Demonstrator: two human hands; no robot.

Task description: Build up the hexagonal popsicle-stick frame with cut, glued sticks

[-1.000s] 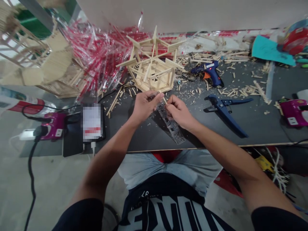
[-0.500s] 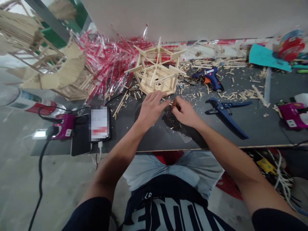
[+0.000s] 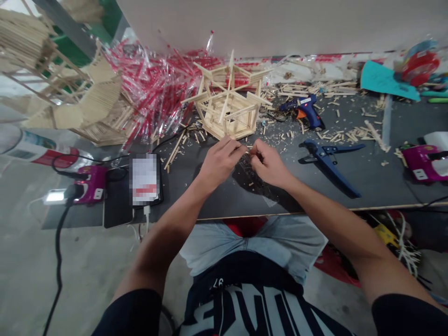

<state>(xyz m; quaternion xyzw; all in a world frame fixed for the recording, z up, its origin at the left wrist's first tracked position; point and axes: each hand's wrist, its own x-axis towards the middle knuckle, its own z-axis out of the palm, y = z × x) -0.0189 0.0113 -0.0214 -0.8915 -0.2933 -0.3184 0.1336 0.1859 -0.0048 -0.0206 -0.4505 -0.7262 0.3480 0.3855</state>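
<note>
The left hand (image 3: 220, 161) and right hand (image 3: 269, 163) each close their grip on a short stick (image 3: 247, 152) over the clear ruler (image 3: 258, 185) on the bench (image 3: 367, 182), seemingly sizing it; next needs steady alignment.

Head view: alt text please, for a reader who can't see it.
Over a ruler on a dark table, the right hand pinches a short stick that the left hand touches. Behind stands a stick model; a glue gun and cutter lie to the right.
</note>
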